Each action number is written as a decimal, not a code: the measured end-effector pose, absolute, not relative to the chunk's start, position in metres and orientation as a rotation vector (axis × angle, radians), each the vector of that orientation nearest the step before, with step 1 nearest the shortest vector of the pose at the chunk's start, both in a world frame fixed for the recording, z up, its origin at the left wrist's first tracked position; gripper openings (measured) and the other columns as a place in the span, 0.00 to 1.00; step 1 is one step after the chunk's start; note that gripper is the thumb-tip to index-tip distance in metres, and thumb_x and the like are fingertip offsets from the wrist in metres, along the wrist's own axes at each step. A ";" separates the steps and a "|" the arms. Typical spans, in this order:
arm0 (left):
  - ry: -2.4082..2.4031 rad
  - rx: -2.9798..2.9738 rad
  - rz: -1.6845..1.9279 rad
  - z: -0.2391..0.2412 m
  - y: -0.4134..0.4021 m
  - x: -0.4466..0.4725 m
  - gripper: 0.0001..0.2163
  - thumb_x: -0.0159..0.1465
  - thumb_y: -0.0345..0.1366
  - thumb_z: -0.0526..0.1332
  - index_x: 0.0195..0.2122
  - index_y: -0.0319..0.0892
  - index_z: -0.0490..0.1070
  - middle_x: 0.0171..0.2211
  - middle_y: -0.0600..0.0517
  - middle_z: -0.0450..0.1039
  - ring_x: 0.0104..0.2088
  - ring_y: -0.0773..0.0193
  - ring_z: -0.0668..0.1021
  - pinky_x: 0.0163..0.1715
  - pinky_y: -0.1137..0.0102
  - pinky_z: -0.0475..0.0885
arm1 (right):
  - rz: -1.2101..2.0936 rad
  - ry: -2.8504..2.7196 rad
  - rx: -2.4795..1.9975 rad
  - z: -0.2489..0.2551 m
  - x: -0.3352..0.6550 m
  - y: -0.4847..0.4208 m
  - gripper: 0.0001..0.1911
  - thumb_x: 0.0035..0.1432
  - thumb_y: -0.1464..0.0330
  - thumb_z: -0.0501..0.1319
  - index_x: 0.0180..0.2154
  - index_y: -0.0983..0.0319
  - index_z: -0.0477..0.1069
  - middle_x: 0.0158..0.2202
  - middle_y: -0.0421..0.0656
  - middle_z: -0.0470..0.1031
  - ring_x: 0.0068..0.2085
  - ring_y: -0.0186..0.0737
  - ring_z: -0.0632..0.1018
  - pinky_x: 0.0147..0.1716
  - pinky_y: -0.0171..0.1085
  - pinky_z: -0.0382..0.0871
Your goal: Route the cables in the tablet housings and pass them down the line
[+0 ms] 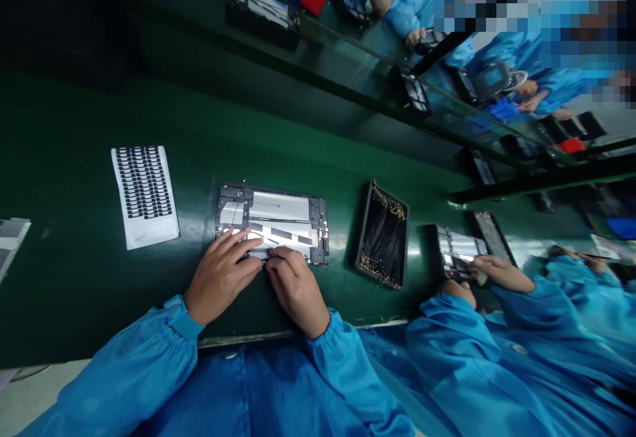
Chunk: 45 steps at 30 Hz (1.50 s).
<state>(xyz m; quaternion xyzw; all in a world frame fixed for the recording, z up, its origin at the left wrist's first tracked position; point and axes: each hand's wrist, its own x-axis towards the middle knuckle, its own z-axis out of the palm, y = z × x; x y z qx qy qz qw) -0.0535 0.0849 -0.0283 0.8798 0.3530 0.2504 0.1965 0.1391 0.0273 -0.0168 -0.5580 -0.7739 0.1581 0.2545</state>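
Note:
An opened tablet frame (pixel 278 215) with silver panels and dark strips lies flat on the green belt in front of me. My left hand (pixel 221 275) rests on its near left edge, fingers stretched out flat and slightly apart. My right hand (pixel 295 285) sits beside it at the near edge, fingers curled and pinched down on the frame; what the fingertips hold, if anything, is too small to make out. Both wrists wear blue sleeves.
A white sheet of black stickers (pixel 145 193) lies to the left. A black tray of small parts (pixel 383 235) stands to the right. A co-worker's hands (pixel 489 273) work on another frame (pixel 457 251). More people sit across the far belt.

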 end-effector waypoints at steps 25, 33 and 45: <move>1.566 2.255 0.674 -0.018 0.124 -0.201 0.19 0.70 0.39 0.56 0.61 0.44 0.64 0.65 0.45 0.67 0.67 0.52 0.67 0.68 0.44 0.54 | 0.115 -2.441 -1.249 -0.036 0.155 0.011 0.31 0.69 0.69 0.56 0.70 0.56 0.54 0.64 0.55 0.67 0.62 0.56 0.73 0.52 0.57 0.78; 1.547 2.244 0.633 -0.032 0.128 -0.203 0.27 0.68 0.41 0.58 0.67 0.43 0.56 0.67 0.44 0.64 0.69 0.52 0.64 0.70 0.47 0.51 | 0.363 -2.345 -1.111 0.007 0.037 0.101 0.12 0.69 0.70 0.58 0.52 0.59 0.72 0.52 0.50 0.75 0.53 0.48 0.74 0.52 0.48 0.73; 1.586 2.294 0.594 -0.037 0.135 -0.206 0.28 0.66 0.42 0.57 0.67 0.44 0.55 0.66 0.45 0.65 0.68 0.52 0.65 0.69 0.48 0.53 | 0.371 -2.513 -1.328 -0.020 -0.031 0.163 0.07 0.69 0.70 0.58 0.41 0.66 0.74 0.42 0.49 0.73 0.44 0.45 0.70 0.48 0.42 0.67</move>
